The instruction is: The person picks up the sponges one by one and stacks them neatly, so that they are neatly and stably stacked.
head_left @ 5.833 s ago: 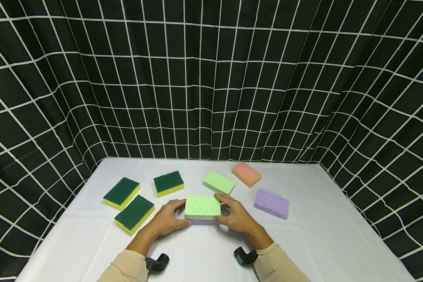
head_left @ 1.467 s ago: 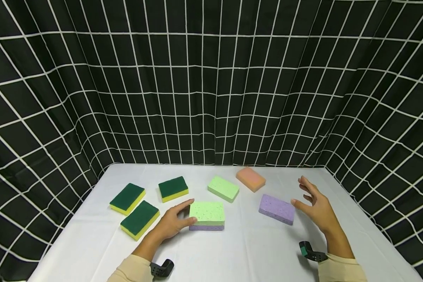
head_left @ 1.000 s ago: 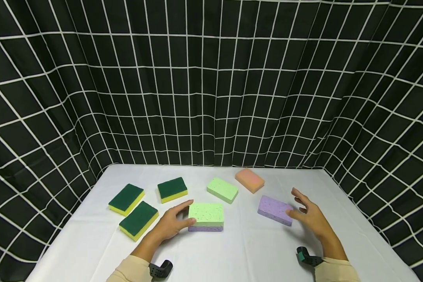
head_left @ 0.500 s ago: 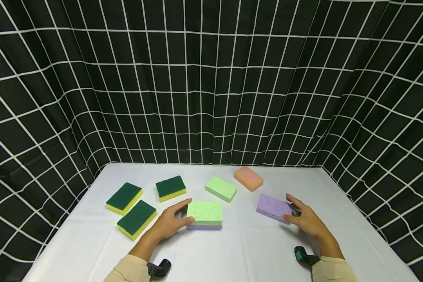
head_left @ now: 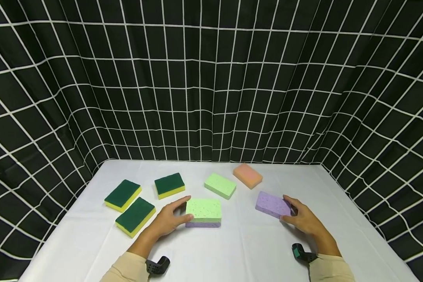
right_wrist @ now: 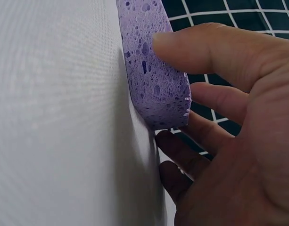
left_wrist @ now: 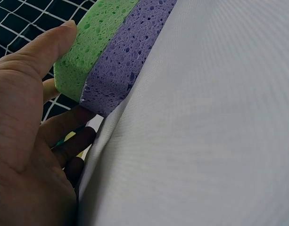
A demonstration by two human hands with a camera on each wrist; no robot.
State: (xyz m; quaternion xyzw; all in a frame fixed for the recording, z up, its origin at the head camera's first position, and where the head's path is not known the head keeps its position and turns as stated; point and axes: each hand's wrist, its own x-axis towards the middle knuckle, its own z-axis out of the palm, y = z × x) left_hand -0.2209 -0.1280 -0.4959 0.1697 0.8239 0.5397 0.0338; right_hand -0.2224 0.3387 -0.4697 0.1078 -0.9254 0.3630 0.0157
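Note:
In the head view a light green sponge (head_left: 204,207) lies flat on top of a purple sponge (head_left: 202,225), edges nearly lined up. My left hand (head_left: 168,220) holds the stack's left end, the thumb on the green sponge's near side and a finger at its far side. The left wrist view shows the thumb tip on the green sponge (left_wrist: 90,52), with the lower purple sponge (left_wrist: 123,59) on the white cloth. My right hand (head_left: 304,220) grips the right end of another purple sponge (head_left: 272,203), thumb in front, fingers behind. That sponge (right_wrist: 153,80) stays on the cloth.
Three green-and-yellow scrub sponges lie at the left, one (head_left: 170,185) farther back than the nearest (head_left: 135,215). Behind the stack lie a light green sponge (head_left: 220,185) and an orange sponge (head_left: 247,175). A black gridded curtain (head_left: 211,98) encloses the white table (head_left: 232,254).
My right hand left the stack earlier, went right, then came in leftward onto the right end of the lone purple sponge. My left hand has stayed at the stack.

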